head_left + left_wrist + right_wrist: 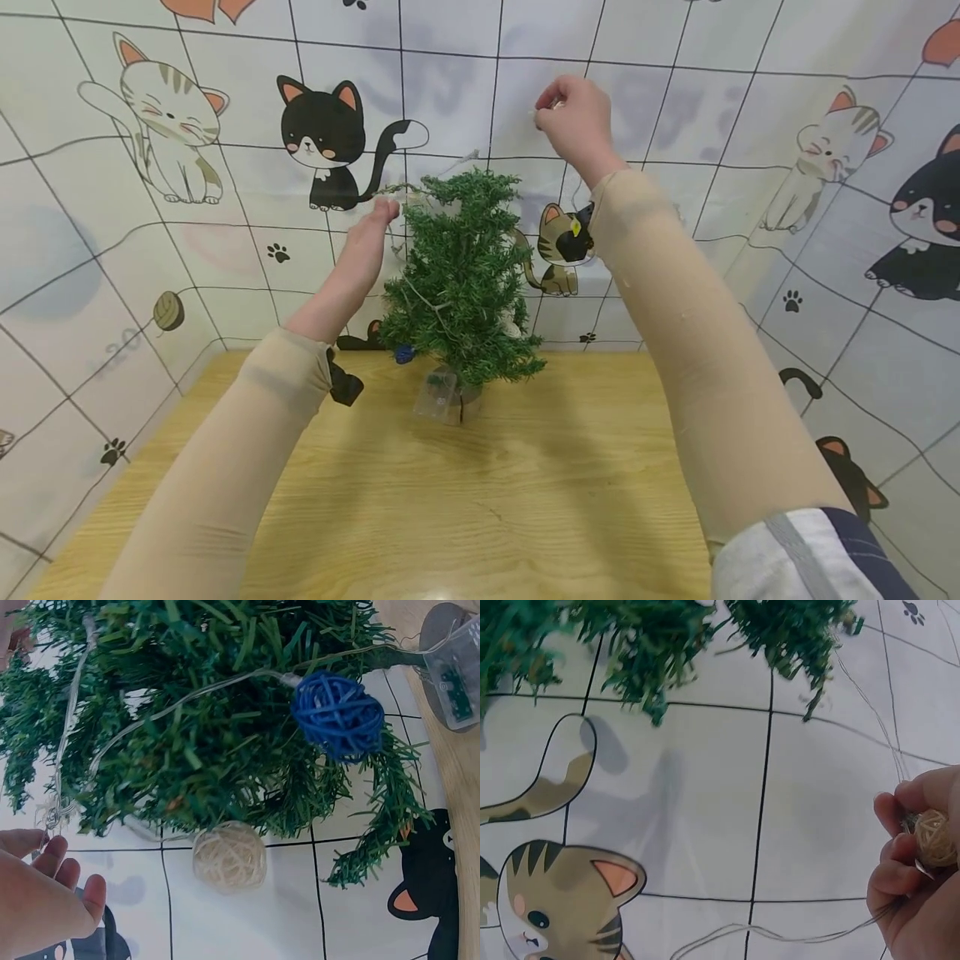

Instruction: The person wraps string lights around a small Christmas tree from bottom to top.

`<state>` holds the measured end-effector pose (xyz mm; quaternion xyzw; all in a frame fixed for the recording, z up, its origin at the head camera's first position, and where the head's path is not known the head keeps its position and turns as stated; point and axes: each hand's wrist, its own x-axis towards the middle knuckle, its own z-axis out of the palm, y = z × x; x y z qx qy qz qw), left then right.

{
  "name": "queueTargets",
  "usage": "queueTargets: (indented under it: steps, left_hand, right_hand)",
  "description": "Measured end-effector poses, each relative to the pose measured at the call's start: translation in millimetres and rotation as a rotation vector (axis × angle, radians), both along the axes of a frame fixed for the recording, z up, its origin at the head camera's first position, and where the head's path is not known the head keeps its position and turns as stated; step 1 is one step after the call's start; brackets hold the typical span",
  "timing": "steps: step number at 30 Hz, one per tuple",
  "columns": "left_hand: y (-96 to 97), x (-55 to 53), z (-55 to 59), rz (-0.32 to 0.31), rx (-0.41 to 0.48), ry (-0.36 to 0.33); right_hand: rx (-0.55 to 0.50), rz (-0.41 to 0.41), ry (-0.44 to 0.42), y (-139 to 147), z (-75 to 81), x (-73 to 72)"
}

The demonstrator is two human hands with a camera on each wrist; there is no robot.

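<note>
A small green artificial Christmas tree stands upright on the table against the wall. Up and to the right of it, my right hand grips a cream woven ball of a string light, whose thin wire runs toward the tree. My left hand is at the tree's left side, its thumb and fingertips pinching the clear light wire. A blue woven ball hangs on the lower branches, and another cream woven ball hangs from the same string.
By the tree's base, a clear plastic box lies on the wooden table. Behind stands a wall covered in cat-print sheeting. A yellow piece shows near the right sleeve.
</note>
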<state>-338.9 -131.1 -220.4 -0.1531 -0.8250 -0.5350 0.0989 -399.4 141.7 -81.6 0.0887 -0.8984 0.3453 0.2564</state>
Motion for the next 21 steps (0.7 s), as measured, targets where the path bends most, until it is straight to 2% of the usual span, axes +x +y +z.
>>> queueTargets:
  steps: [9, 14, 21]
  left_hand:
    - [10.8, -7.7, 0.9, -0.020, -0.035, -0.097]
    - [13.4, -9.1, 1.3, -0.008, -0.057, -0.074]
    - [12.8, -6.1, -4.5, -0.009, -0.013, 0.010]
  right_hand:
    - [0.012, -0.058, -0.085, 29.0, -16.8, -2.3]
    - [0.065, -0.060, -0.132, 41.5, -30.2, 1.1]
    - [0.153, 0.006, -0.164, 53.0, -44.7, 15.7]
